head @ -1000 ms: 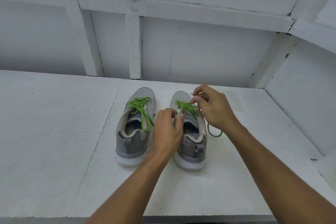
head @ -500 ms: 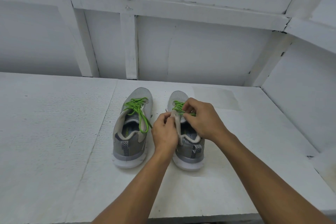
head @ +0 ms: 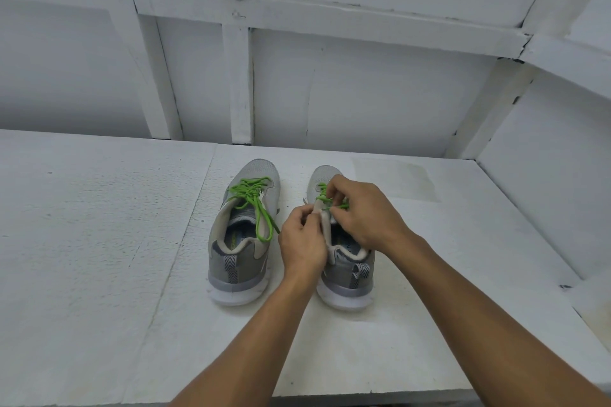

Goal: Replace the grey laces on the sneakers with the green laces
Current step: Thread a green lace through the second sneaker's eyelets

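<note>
Both hands work at the right sneaker (head: 345, 271) on the white table (head: 99, 241) — left hand (head: 302, 241) pinching its tongue (head: 325, 225), right hand (head: 367, 213) closed on the green lace (head: 322, 198) (left sneaker (head: 243, 235) already laced) — next, I'd guess, threading and tightening.

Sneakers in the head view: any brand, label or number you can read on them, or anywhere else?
Nothing is legible.
Left sneaker insole: a yellowish printed mark, too blurred to read.
Right sneaker insole: mostly hidden by the hands, no readable text.
Heel tabs: zigzag pattern only.
Table and wall: no text.
</note>
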A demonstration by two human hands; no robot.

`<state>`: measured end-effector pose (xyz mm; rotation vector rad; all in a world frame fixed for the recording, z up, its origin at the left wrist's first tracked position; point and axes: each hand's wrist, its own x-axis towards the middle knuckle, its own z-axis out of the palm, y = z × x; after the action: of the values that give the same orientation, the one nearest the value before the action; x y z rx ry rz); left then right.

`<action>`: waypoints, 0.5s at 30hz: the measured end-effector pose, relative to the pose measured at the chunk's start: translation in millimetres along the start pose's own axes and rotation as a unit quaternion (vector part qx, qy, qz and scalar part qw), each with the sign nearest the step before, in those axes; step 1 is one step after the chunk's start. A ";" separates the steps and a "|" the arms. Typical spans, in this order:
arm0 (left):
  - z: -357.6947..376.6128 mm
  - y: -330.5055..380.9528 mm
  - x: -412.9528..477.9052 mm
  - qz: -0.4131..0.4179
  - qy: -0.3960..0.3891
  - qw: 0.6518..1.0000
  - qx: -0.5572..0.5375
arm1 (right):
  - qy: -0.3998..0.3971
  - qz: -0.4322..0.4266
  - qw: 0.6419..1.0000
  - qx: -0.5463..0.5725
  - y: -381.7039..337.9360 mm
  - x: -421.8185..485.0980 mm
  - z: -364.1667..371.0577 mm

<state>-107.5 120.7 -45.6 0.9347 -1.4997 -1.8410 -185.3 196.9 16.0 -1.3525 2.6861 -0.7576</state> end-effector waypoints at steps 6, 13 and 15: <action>0.5 -2.9 0.9 0.003 0.000 1.000 0.004 | -0.008 -0.015 1.000 -0.021 -2.0 2.4 -0.1; 0.1 -0.6 -3.6 0.040 0.006 0.999 0.028 | -0.026 -0.038 0.998 -0.040 -5.4 4.2 -1.7; 0.3 -0.1 -5.2 0.057 0.001 0.998 0.036 | -0.037 -0.046 0.997 -0.046 -7.1 4.1 -4.0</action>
<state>-104.7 125.0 -44.9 0.8652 -1.5946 -1.7151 -183.5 191.8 23.4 -1.5025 2.6474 -0.5832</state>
